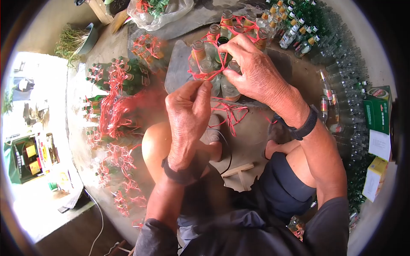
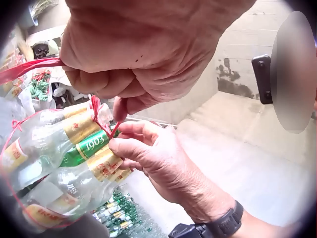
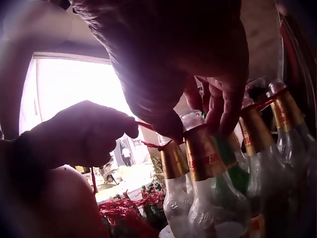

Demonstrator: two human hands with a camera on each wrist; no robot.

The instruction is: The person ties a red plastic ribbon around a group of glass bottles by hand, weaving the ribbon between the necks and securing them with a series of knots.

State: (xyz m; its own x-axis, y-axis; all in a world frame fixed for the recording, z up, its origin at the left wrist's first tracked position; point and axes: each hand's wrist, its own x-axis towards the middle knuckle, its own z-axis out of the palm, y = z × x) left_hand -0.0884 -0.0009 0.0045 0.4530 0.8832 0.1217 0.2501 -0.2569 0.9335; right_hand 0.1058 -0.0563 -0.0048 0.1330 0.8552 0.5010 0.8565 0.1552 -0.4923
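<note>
Before the person stands a bundle of clear glass bottles with gold neck labels, and a green bottle marked 1903 among them. Red plastic string runs round and between their necks. The left hand, at the near side of the bundle, pinches the string between thumb and curled fingers; in the left wrist view a red strand trails from its fist. Over the bottle necks, the right hand pinches the string with thumb and forefinger, while its other fingers reach down among the necks in the right wrist view.
Bottle bundles tied with red string stand along the left. Many loose bottles line the right wall beside a green carton. Loose red string lies between the feet. A plastic bag sits at the back.
</note>
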